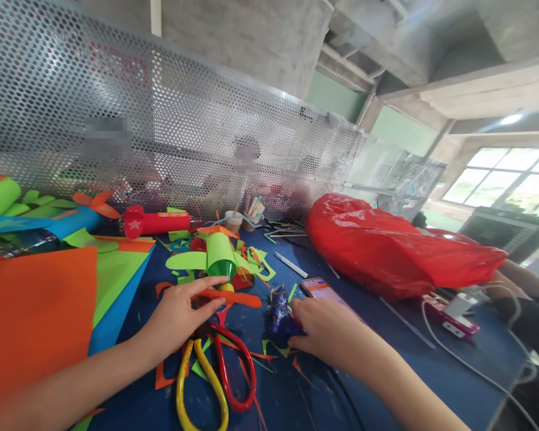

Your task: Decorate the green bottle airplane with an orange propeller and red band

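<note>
Orange prop (248, 299) touching L hand (179, 311); R hand (330, 329) gripping dk-blue tool (279, 314).

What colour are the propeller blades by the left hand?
The propeller blades are orange, best seen in the head view.

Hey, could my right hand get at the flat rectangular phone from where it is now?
Probably yes: the flat rectangular phone lies right beside the right hand, and I see no other object between them. That hand is on the dark blue glue gun, though, so it may need to let go first.
</note>
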### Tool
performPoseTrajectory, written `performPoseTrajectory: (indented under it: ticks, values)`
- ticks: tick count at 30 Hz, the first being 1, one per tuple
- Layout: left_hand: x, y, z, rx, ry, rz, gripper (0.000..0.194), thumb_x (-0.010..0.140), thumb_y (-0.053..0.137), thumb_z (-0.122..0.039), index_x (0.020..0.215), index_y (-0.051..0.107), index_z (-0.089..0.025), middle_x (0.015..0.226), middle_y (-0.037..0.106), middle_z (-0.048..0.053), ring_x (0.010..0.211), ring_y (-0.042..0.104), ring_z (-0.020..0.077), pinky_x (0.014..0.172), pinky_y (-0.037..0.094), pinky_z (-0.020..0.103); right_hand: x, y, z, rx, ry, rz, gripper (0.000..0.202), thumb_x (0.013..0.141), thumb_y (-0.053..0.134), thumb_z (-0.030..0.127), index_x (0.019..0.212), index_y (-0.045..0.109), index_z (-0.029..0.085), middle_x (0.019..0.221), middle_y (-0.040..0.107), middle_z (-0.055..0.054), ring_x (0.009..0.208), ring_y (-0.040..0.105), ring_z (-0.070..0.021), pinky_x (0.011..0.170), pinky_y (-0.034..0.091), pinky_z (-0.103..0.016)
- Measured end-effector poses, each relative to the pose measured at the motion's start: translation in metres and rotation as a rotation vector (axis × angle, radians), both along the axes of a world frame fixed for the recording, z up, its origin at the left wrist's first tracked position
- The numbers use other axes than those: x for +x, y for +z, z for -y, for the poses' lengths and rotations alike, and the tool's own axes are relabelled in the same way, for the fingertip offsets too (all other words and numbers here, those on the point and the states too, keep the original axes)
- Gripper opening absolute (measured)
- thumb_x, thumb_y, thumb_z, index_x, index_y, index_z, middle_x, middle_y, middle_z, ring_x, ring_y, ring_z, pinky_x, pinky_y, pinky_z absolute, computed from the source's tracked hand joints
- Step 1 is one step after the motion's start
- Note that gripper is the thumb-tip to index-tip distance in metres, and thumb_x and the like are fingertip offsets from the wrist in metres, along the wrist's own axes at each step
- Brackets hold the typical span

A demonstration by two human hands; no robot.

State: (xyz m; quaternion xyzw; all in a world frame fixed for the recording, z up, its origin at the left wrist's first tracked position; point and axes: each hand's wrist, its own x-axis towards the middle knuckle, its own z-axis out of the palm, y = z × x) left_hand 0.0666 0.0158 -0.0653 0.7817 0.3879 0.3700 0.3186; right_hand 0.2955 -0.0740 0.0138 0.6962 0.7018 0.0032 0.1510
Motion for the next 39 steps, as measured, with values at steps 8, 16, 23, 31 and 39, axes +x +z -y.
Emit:
performPoseTrajectory:
  ticks: [8, 16, 23, 31, 39]
  values:
    - [0.000, 0.000, 0.000, 0.034, -0.020, -0.015, 0.040, 0.083, 0.059, -0.042, 0.121, 0.066, -0.030, 0.116, 0.072, 0.001, 0.106, 0.067, 0.0262, 0.087, 0.055, 0.036, -0.003, -0.003, 0.000, -0.002, 0.059, 0.023, 0.023, 0.085, 0.062, 0.020, 0.104, 0.066, 0.007, 0.105, 0.070, -0.019, 0.100, 0.067, -0.0324, 0.081, 0.049, -0.036]
    - [0.000, 0.001, -0.001, 0.067, -0.026, -0.016, 0.039, 0.085, 0.056, -0.039, 0.122, 0.066, -0.029, 0.121, 0.070, 0.001, 0.114, 0.063, 0.0253, 0.098, 0.048, 0.038, -0.004, -0.021, -0.020, 0.145, 0.149, 0.067, 0.020, 0.091, 0.056, 0.022, 0.104, 0.064, 0.009, 0.103, 0.068, -0.018, 0.097, 0.066, -0.0298, 0.082, 0.048, -0.036]
    - [-0.001, 0.003, 0.000, -0.042, -0.033, 0.000, 0.043, 0.082, 0.056, -0.036, 0.123, 0.065, -0.028, 0.120, 0.070, 0.001, 0.110, 0.065, 0.0264, 0.089, 0.054, 0.036, -0.003, -0.016, -0.030, 0.186, 0.102, 0.025, 0.017, 0.085, 0.064, 0.025, 0.097, 0.066, 0.012, 0.093, 0.071, -0.017, 0.089, 0.068, -0.0313, 0.073, 0.049, -0.035]
    - [0.003, 0.000, 0.000, -0.073, -0.050, -0.009, 0.047, 0.078, 0.054, -0.025, 0.124, 0.063, -0.026, 0.102, 0.076, 0.001, 0.084, 0.072, 0.0225, 0.074, 0.056, 0.031, -0.032, -0.011, -0.056, 0.225, 0.300, -0.574, 0.026, 0.084, 0.067, 0.036, 0.100, 0.062, 0.016, 0.100, 0.071, -0.009, 0.093, 0.067, -0.0227, 0.079, 0.049, -0.032]
    - [0.004, 0.003, 0.002, -0.135, -0.020, 0.107, 0.025, 0.087, 0.043, -0.036, 0.108, 0.049, -0.023, 0.064, 0.065, -0.004, 0.060, 0.064, 0.0180, 0.056, 0.046, 0.025, -0.045, -0.055, -0.058, 0.403, 0.355, -0.868, 0.031, 0.081, 0.067, 0.020, 0.106, 0.049, 0.021, 0.099, 0.067, -0.005, 0.092, 0.066, -0.0191, 0.081, 0.050, -0.030]
